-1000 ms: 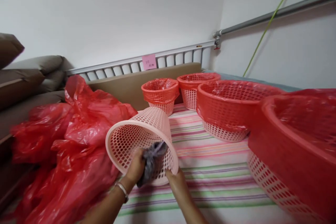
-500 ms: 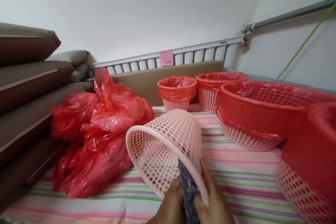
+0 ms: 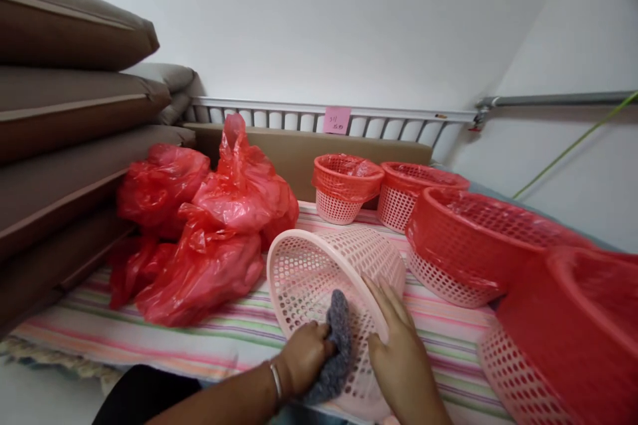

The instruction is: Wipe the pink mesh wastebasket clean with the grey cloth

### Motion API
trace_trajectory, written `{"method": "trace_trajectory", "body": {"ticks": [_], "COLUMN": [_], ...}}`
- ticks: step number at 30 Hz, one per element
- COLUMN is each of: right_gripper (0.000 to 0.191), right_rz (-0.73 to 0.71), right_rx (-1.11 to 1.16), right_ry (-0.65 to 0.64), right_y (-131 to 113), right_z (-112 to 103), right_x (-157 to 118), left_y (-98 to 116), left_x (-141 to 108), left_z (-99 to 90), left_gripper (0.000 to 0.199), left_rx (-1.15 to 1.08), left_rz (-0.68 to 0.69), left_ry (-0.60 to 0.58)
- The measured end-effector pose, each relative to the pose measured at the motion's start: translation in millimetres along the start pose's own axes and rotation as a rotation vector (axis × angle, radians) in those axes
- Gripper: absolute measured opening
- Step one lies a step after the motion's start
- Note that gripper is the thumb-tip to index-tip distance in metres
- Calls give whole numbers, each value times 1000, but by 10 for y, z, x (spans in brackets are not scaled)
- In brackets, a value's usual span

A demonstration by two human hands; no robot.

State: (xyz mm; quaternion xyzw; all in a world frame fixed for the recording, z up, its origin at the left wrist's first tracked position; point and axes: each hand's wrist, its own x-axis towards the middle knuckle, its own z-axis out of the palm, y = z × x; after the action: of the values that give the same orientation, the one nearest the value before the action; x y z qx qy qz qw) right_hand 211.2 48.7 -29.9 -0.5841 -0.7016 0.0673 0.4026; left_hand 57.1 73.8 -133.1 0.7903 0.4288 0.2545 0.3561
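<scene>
A pale pink perforated plastic basket (image 3: 366, 239) lies tipped on its side, its mouth turned toward me and to the left. At the mouth, my left hand (image 3: 306, 352) is closed around a grey fuzzy cloth (image 3: 339, 339), which hangs against the basket's inside. My right hand (image 3: 401, 352) holds the basket's rim from the right, with the fingers along the outer wall and the thumb toward the opening. A bracelet sits on my left wrist.
Red plastic bags (image 3: 214, 259) are heaped to the left beside stacked brown cushions (image 3: 60, 99). Several similar baskets lined with red bags (image 3: 343, 176) stand behind and to the right. A striped cloth (image 3: 239, 335) covers the surface. A pink note (image 3: 337, 120) hangs on the railing.
The cloth and my left hand have shifted left, away from the rim. My right hand has moved onto the rim's outer side. The view has tilted and shifted.
</scene>
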Motion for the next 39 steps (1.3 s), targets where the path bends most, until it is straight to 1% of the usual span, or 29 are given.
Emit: {"method": "trace_trajectory", "body": {"ticks": [2, 5, 6, 7, 8, 10, 13, 15, 17, 19, 20, 21, 24, 26, 27, 29, 31, 33, 34, 35, 37, 39], "right_gripper": [72, 78, 79, 79, 79, 77, 70, 65, 61, 61, 62, 64, 73, 79, 80, 76, 66, 53, 48, 46, 44, 44], "right_rz": [5, 15, 16, 13, 9, 3, -17, -44, -62, -17, 43, 136, 479, 664, 732, 811, 779, 701, 680, 683, 743, 809], "right_rx": [-8, -13, -11, -8, -5, -1, -1, 2, 8, 23, 35, 51, 162, 339, 443, 572, 525, 416, 381, 371, 398, 452], "right_ry": [-47, -57, -52, -48, -46, -45, -30, 23, 115, 203, 226, 232, 180, 113, 73, 3, -9, 29, 51, 65, 62, 57], "right_y": [-60, -125, -142, -158, -175, -218, -305, -357, -368, -309, -254, -188, 11, 92, 116, 151, 197, 263, 298, 331, 376, 396], "right_z": [10, 41, 59, 79, 101, 150, 253, 358, 492, 640, 716, 794, 1056, 1251, 1340, 1457, 1453, 1337, 1254, 1168, 1016, 915], "right_x": [102, 205, 228, 250, 273, 336, 447, 472, 405, 244, 137, 21, -330, -522, -593, -670, -671, -637, -621, -612, -609, -599], "left_y": [-153, -320, -364, -404, -438, -493, -546, -575, -601, -622, -630, -635, -629, -593, -559, -456, -323, -206, -171, -157, -194, -287], "left_x": [102, 264, 296, 311, 309, 263, 168, 134, 127, 134, 138, 144, 168, 184, 185, 166, 115, 50, 22, 3, 2, 51], "left_z": [-340, -876, -1005, -1089, -1127, -1080, -882, -799, -791, -828, -849, -865, -859, -791, -733, -569, -367, -190, -132, -102, -134, -262], "left_gripper": [23, 30, 29, 29, 28, 26, 38, 41, 40, 34, 31, 30, 32, 32, 33, 35, 38, 43, 41, 37, 24, 28], "left_rx": [242, 519, 579, 623, 659, 702, 724, 720, 707, 687, 676, 662, 606, 552, 517, 437, 359, 320, 312, 313, 338, 381], "left_rz": [18, 53, 74, 97, 117, 140, 129, 104, 72, 46, 38, 33, 25, -2, -20, -52, -66, -68, -54, -35, 5, 17], "left_ry": [-34, -36, -37, -38, -39, -43, -34, -9, 24, 60, 80, 98, 158, 195, 209, 219, 217, 223, 213, 197, 151, 125]}}
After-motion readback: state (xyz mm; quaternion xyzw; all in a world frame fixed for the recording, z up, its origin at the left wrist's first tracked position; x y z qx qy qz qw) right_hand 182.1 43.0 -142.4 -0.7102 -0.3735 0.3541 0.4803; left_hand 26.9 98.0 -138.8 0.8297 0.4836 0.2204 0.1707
